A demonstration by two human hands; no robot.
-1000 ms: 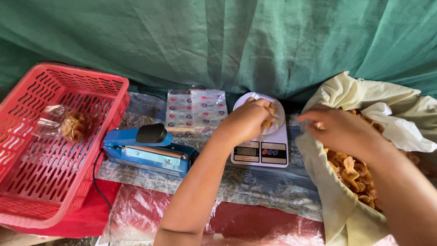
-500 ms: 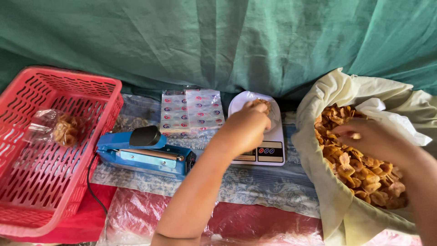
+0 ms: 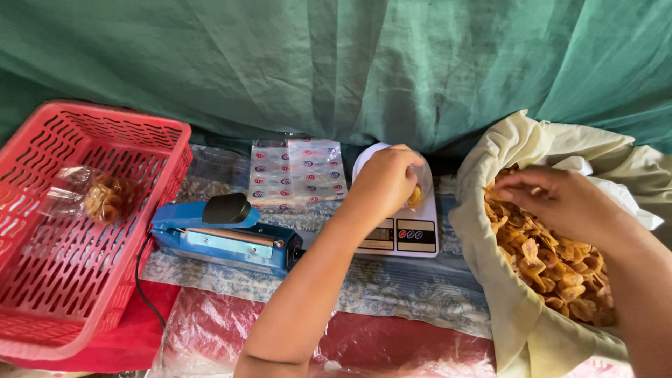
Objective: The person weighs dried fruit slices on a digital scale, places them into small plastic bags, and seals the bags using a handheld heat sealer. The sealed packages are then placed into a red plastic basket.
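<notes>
While over the scale (image 3: 399,234), left hand (image 3: 381,183) holding a clear bag of chips (image 3: 418,192).
Right hand (image 3: 560,203) in the cloth sack of chips (image 3: 553,266); fingers pinched narrow, contents unclear.

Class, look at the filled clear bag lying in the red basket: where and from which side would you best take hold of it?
Probably the crumpled, empty neck of the clear bag, pinched with the fingers from above. The red basket is open at the top and walled at the sides, and the bulging part holds brittle chips.
</notes>
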